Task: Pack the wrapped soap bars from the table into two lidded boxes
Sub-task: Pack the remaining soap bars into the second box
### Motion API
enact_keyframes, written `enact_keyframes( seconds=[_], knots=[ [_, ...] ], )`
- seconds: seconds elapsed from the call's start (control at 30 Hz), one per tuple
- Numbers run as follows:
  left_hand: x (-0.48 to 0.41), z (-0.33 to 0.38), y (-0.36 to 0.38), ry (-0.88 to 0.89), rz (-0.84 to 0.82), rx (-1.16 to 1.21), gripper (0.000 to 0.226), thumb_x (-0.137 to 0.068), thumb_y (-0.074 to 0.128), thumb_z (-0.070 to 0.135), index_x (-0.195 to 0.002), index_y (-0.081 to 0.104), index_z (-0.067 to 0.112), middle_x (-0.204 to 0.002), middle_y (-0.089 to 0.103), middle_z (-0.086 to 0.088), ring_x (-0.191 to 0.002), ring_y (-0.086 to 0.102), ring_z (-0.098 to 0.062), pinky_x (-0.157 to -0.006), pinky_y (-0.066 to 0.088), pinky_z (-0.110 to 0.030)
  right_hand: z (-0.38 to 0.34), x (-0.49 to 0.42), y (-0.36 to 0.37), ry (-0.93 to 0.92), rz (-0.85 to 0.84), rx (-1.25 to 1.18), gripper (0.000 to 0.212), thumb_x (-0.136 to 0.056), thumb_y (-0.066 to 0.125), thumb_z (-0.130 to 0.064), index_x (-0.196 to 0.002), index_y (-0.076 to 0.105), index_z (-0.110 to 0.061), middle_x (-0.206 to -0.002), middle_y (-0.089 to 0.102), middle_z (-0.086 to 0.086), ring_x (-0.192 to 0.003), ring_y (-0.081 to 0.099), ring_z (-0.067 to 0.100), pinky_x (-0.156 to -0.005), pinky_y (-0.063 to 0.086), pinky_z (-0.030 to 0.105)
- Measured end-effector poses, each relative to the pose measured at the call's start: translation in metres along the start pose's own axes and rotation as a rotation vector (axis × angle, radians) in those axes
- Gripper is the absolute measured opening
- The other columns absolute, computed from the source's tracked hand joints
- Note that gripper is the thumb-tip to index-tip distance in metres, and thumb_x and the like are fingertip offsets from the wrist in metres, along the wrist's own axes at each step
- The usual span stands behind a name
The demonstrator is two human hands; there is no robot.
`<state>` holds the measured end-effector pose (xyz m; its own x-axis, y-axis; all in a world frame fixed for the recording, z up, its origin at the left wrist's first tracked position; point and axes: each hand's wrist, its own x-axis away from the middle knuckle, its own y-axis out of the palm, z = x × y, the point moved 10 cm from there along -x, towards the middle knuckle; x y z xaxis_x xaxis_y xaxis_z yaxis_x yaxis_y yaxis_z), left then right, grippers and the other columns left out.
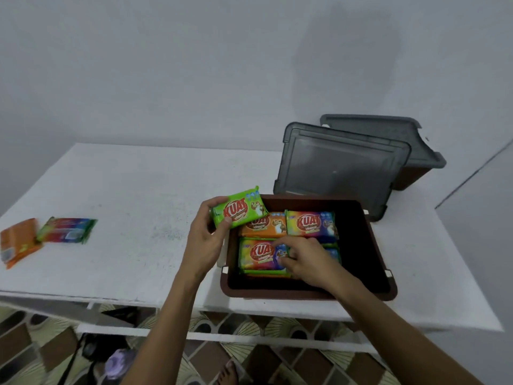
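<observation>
An open brown box stands on the white table in front of me, with several wrapped soap bars laid flat inside. My left hand grips a green wrapped soap bar over the box's left rim. Inside the box, my right hand has its curled fingers on a soap bar in the near row. Two more soap bars lie at the table's left: an orange one and a multicoloured one.
A grey lid leans behind the open box. Further back right stands a second brown box with its grey lid on. The wall runs right behind the table, and the table's near edge is by my arms.
</observation>
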<state>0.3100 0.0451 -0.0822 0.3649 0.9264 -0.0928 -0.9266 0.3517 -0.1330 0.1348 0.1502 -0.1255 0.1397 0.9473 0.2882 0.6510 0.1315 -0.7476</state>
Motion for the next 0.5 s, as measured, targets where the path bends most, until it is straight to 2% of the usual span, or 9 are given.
enact_keyframes(
  seconds=[0.07, 0.13, 0.2, 0.23, 0.3, 0.33, 0.43, 0.5],
  knots=[
    [-0.001, 0.002, 0.002, 0.008, -0.024, -0.04, 0.029, -0.097, 0.055, 0.016, -0.122, 0.052, 0.031, -0.12, 0.064, 0.0, -0.11, 0.062, -0.013, -0.086, 0.057, -0.031, -0.01, 0.003, -0.011, -0.06, 0.062, 0.184, 0.03, -0.094, 0.058, -0.036, -0.124, 0.055, -0.034, -0.092, 0.057, -0.006, -0.087, 0.063, 0.017, -0.067, 0.045, 0.028],
    [-0.003, 0.008, 0.006, 0.013, -0.06, -0.054, 0.029, -0.098, 0.055, 0.016, -0.121, 0.052, 0.031, -0.12, 0.063, 0.001, -0.11, 0.062, -0.013, -0.086, 0.057, -0.032, -0.02, 0.007, -0.037, -0.121, 0.22, 0.177, 0.02, -0.095, 0.056, -0.036, -0.112, 0.06, -0.026, -0.077, 0.059, -0.012, -0.071, 0.06, 0.007, -0.059, 0.042, 0.026],
    [-0.003, 0.015, 0.015, 0.009, -0.111, -0.036, 0.027, -0.098, 0.054, 0.015, -0.121, 0.053, 0.029, -0.119, 0.064, 0.002, -0.108, 0.063, -0.012, -0.083, 0.058, -0.031, -0.017, 0.013, -0.067, -0.126, 0.397, -0.097, 0.01, -0.096, 0.057, -0.03, -0.102, 0.055, -0.023, -0.068, 0.06, -0.006, -0.062, 0.061, 0.006, -0.054, 0.05, 0.028],
    [-0.002, 0.02, 0.022, 0.004, -0.144, -0.015, 0.027, -0.098, 0.054, 0.014, -0.121, 0.053, 0.027, -0.119, 0.064, 0.002, -0.108, 0.064, -0.012, -0.081, 0.058, -0.031, -0.013, 0.014, -0.076, -0.115, 0.428, -0.298, 0.01, -0.096, 0.058, -0.027, -0.104, 0.054, -0.023, -0.076, 0.065, -0.002, -0.069, 0.066, 0.009, -0.058, 0.057, 0.031],
    [0.0, 0.027, 0.041, -0.004, -0.242, 0.039, 0.027, -0.098, 0.055, 0.016, -0.122, 0.052, 0.027, -0.12, 0.064, 0.001, -0.106, 0.065, -0.013, -0.079, 0.059, -0.031, -0.009, 0.014, -0.072, -0.089, 0.3, -0.677, 0.024, -0.096, 0.059, -0.02, -0.118, 0.053, -0.028, -0.098, 0.07, 0.003, -0.088, 0.071, 0.017, -0.071, 0.062, 0.034],
    [0.002, 0.029, 0.052, -0.011, -0.3, 0.048, 0.027, -0.097, 0.056, 0.018, -0.122, 0.052, 0.028, -0.12, 0.063, 0.001, -0.106, 0.065, -0.014, -0.079, 0.059, -0.032, -0.009, 0.014, -0.066, -0.089, 0.225, -0.784, 0.029, -0.096, 0.058, -0.016, -0.121, 0.053, -0.028, -0.106, 0.069, 0.005, -0.094, 0.072, 0.019, -0.075, 0.061, 0.036],
    [0.003, 0.027, 0.077, 0.013, -0.421, -0.112, 0.03, -0.096, 0.057, 0.026, -0.123, 0.052, 0.038, -0.122, 0.061, 0.009, -0.109, 0.063, -0.012, -0.081, 0.06, -0.034, 0.001, 0.021, -0.063, -0.075, 0.186, -0.887, 0.023, -0.095, 0.057, -0.005, -0.113, 0.061, -0.019, -0.118, 0.066, 0.009, -0.104, 0.069, 0.023, -0.082, 0.059, 0.043],
    [0.002, 0.026, 0.081, 0.123, -0.405, -0.31, 0.031, -0.096, 0.057, 0.031, -0.126, 0.052, 0.038, -0.123, 0.059, 0.012, -0.11, 0.061, -0.009, -0.085, 0.058, -0.035, 0.019, 0.031, -0.064, -0.024, 0.211, -0.887, 0.019, -0.094, 0.057, -0.004, -0.108, 0.063, -0.016, -0.122, 0.064, 0.008, -0.106, 0.068, 0.023, -0.081, 0.06, 0.041]
  ],
)
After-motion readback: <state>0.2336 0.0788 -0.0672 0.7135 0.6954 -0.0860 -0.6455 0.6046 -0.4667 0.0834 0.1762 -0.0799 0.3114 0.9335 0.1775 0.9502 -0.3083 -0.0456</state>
